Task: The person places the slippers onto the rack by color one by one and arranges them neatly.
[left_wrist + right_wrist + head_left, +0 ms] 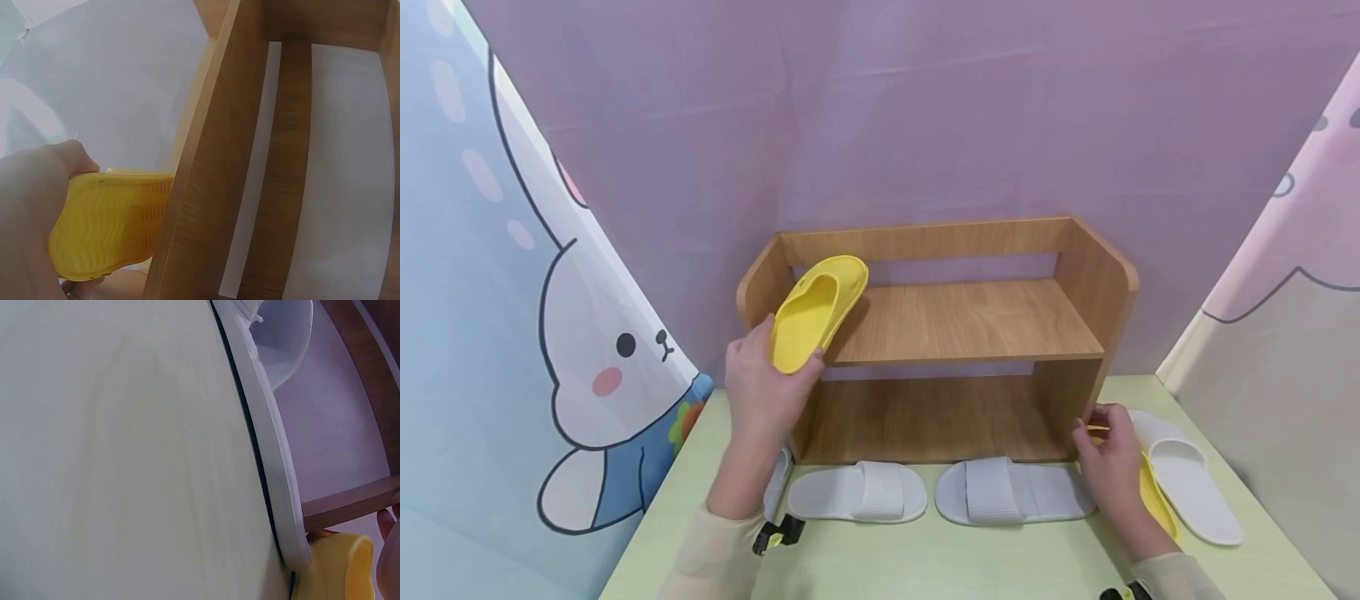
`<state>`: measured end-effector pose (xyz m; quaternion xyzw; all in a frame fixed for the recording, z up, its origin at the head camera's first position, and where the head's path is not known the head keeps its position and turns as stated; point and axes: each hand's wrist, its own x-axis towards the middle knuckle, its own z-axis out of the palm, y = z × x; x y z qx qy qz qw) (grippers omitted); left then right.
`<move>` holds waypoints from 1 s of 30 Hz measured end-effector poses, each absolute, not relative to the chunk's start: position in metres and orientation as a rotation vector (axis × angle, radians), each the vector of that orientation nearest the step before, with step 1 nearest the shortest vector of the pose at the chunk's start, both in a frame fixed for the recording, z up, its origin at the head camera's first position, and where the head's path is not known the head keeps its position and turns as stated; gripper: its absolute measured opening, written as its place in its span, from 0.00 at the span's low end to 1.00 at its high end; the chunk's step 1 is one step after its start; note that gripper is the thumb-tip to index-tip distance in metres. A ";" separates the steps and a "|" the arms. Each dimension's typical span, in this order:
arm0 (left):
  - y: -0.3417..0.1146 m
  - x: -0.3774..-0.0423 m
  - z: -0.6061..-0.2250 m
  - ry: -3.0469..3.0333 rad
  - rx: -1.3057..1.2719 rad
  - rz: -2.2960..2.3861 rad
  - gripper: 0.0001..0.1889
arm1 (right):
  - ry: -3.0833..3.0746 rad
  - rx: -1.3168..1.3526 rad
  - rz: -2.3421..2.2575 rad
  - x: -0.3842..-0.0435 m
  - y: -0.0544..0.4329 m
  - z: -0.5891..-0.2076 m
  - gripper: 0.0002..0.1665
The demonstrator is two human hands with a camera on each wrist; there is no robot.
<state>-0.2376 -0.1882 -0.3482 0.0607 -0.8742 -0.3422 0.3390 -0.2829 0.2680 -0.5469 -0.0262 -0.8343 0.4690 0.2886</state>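
Note:
My left hand (767,387) holds a yellow slipper (820,308) by its heel end, with the thumb on one side and the fingers on the other. Toe up, this slipper is at the left end of the wooden rack (970,321), by the upper shelf; its ridged yellow sole (112,228) faces the left wrist view. At the rack's lower right corner, my right hand (1111,458) has its thumb and bent fingers around the edge of a second yellow slipper (1157,500) on the table. Hand and wrist partly cover that slipper.
A white slipper (827,492) and a grey slipper (1052,493) lie sideways before the rack. Another white slipper (1202,492) is at the far right. Part of a light slipper (777,483) shows behind my left wrist. A purple curtain (925,117) hangs behind.

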 end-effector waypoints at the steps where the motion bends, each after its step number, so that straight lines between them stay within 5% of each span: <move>1: -0.188 -0.238 -0.349 -2.275 0.158 -0.895 0.47 | -2.228 -0.069 1.253 -0.283 0.268 -0.547 0.19; 30: -0.172 -0.252 -0.356 -2.319 0.252 -0.863 0.47 | -2.200 -0.064 1.247 -0.285 0.269 -0.550 0.18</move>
